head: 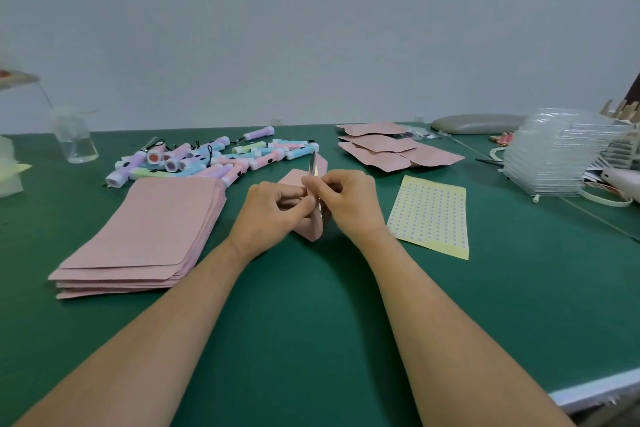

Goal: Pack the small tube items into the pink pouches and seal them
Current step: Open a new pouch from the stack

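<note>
Pink pouch (313,225): I am seeing it standing folded on the green table (311,322), sitting between both sets of fingers at centre.
Left hand (273,208): I am watching its fingers pinching the pouch's left side.
Right hand (349,201): its fingers are closing on the pouch's top edge, beside something thin and shiny I cannot identify.
Tubes (207,159): lying heaped beyond the hands.
Flat pouches (145,236): lying stacked at left.
Sticker sheet (429,215): lying just right of my hands.
</note>
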{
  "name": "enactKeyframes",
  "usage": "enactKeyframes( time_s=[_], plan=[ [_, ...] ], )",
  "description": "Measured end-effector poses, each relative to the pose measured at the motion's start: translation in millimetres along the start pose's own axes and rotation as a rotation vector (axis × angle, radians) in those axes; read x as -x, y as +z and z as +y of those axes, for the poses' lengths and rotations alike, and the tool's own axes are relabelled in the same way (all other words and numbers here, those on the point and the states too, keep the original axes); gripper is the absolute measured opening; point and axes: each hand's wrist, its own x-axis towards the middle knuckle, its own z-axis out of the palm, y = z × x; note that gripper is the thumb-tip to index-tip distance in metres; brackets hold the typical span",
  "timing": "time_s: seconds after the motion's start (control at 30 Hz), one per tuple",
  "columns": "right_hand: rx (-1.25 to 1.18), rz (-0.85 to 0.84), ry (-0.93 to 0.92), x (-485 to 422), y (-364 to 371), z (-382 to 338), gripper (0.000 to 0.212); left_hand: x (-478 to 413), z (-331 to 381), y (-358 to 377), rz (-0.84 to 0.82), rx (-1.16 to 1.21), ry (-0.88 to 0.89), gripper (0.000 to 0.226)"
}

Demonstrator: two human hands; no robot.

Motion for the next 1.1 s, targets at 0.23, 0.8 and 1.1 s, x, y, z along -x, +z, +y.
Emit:
enactKeyframes(
  time_s=[0.23,0.8,1.1],
  plan=[
    [0.245,-0.033,0.021,2,-2,1,0.056,-4,-4,-5,-0.262,0.326,-0.150,0.032],
    [0.359,-0.127,-0.202,9,0,1,0.039,-3,-4,-4,-0.038,0.039,-0.186,0.023],
    [0.297,-0.027,-0.057,11,6,-6,0.033,4,10,9,0.212,-0.317,0.081,0.026]
  ],
)
